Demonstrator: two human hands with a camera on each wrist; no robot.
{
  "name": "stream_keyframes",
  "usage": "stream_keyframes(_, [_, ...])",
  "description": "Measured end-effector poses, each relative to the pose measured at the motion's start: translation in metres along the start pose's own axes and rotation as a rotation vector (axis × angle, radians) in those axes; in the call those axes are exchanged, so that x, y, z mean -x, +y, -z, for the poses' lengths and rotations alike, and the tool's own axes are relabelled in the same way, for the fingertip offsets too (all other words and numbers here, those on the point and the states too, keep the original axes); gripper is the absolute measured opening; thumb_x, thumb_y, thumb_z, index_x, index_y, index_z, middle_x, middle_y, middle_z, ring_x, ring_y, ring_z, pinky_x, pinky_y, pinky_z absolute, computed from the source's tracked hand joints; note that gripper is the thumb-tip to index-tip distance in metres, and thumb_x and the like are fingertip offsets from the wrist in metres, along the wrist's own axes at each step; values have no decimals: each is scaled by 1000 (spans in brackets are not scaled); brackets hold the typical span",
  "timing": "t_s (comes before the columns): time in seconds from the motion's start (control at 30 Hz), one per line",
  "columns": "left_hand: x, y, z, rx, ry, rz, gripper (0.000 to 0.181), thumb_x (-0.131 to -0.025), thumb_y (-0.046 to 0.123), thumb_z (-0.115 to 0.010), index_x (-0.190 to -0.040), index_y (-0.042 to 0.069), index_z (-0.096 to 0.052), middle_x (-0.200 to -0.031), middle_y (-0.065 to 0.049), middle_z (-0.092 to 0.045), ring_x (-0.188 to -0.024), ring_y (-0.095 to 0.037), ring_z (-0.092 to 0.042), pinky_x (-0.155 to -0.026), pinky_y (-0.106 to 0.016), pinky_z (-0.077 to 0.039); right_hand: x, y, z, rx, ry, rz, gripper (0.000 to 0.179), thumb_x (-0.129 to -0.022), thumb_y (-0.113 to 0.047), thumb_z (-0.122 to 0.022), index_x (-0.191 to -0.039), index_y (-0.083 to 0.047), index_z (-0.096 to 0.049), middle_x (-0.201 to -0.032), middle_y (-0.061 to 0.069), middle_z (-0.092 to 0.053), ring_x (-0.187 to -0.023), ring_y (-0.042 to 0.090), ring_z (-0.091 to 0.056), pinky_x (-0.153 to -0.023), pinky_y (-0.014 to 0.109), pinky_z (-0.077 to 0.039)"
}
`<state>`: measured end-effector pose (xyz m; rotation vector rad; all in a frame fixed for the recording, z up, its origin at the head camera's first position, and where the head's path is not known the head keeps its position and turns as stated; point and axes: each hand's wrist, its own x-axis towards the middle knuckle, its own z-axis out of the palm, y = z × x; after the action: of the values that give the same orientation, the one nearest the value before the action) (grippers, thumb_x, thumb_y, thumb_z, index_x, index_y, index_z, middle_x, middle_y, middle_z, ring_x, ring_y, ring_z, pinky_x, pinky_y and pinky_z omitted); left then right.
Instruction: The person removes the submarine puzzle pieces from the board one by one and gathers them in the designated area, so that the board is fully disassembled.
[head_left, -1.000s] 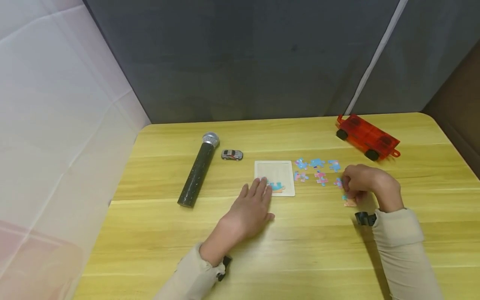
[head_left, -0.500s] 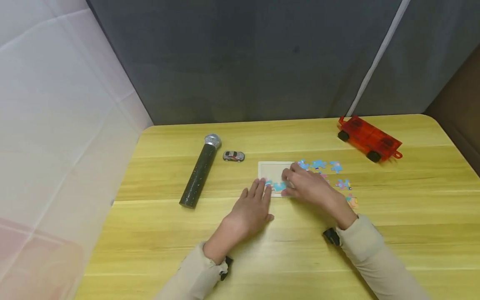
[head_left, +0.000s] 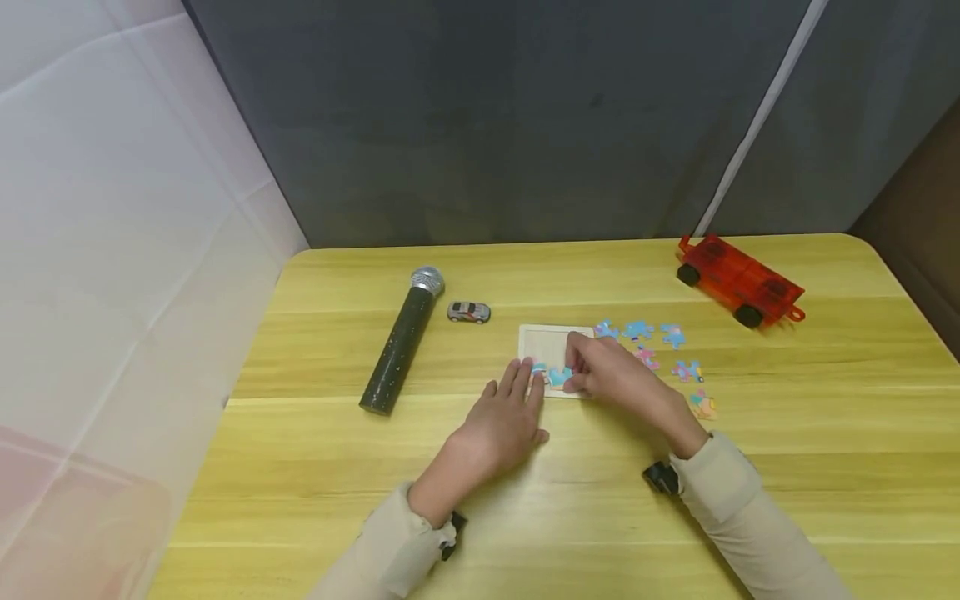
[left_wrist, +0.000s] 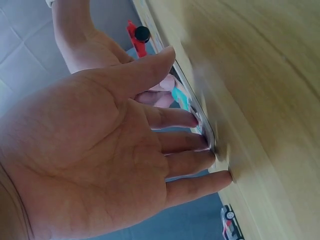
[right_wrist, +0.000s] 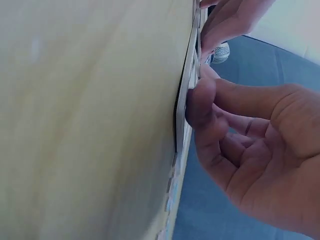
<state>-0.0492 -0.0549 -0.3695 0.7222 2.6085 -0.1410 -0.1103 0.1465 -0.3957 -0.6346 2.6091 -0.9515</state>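
A shallow, light square puzzle tray (head_left: 546,340) lies mid-table with blue puzzle pieces (head_left: 559,377) along its near edge. My left hand (head_left: 498,421) lies palm down with straight fingers; its fingertips press on the tray's near left corner, as the left wrist view (left_wrist: 115,145) also shows. At the tray's right side my right hand (head_left: 626,379) curls thumb and index together in a pinch at a puzzle piece, mostly hidden by the fingers. In the right wrist view those fingertips (right_wrist: 202,97) meet at the tray's edge (right_wrist: 182,117).
Several loose puzzle pieces (head_left: 672,336) lie right of the tray, some partly behind the right hand. A black microphone (head_left: 397,350) and a small toy car (head_left: 468,312) are to the left. A red wheeled toy (head_left: 741,282) stands at the back right.
My right hand has moved left from the loose pieces to the tray's right side, then dropped its fingertips slightly there. The left hand has stayed on the tray corner.
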Motion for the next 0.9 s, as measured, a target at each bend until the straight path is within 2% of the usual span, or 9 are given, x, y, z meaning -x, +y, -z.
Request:
stream_keyframes(0.13, [0,1,-1,-1,10,-3,75,-115,45,-54,-172,1,-31,-182,-22,-18,-170,-35,-20,-132,-50,-37,3,5,11,-101,-30,-21,17,-101,5,-73,-96,-3,-59,-73,7,-69,-60,14,-65,-63,28,-52])
stream_keyframes(0.37, [1,1,-1,-17,22,-1,75,-115,46,-53,-171,0,-32,-182,-23,-19,-170,-37,-21,-132,-50,-36,17,13,49,-94,-40,-71,14,-104,3,-69,-95,-2,-60,-75,7,-70,-61,17,-65,-61,27,-50])
stream_keyframes(0.43, [2,2,-1,-25,23,3,76,-115,46,-53,-171,0,-31,-182,-24,-19,-170,-37,-21,-132,-50,-36,23,17,59,-100,-83,-73,14,-105,2,-68,-95,-2,-60,-74,6,-69,-62,18,-66,-59,27,-50])
stream_keyframes(0.57, [2,2,-1,-36,25,12,76,-115,46,-53,-171,0,-32,-182,-24,-19,-170,-37,-21,-132,-50,-36,34,34,76,-131,-228,-101,15,-105,3,-68,-93,-1,-60,-72,6,-67,-61,20,-67,-58,28,-54])
stream_keyframes(0.7, [2,3,-3,-43,29,19,76,-115,47,-53,-171,0,-32,-181,-24,-20,-169,-37,-22,-132,-50,-37,41,49,81,-155,-327,-202,17,-103,4,-69,-90,-1,-59,-67,8,-67,-55,20,-65,-54,31,-56])
stream_keyframes(0.8, [2,4,-4,-46,32,22,76,-115,47,-53,-171,0,-32,-181,-24,-21,-169,-37,-23,-132,-50,-37,43,52,80,-142,-334,-276,19,-101,4,-69,-87,-1,-57,-64,10,-67,-50,18,-62,-52,33,-54])
stream_keyframes(0.9, [1,4,-4,-52,41,20,76,-115,47,-54,-171,0,-32,-181,-24,-21,-169,-37,-23,-132,-50,-37,43,50,77,-92,-305,-322,19,-99,7,-67,-84,0,-58,-61,11,-67,-46,17,-62,-52,31,-54])
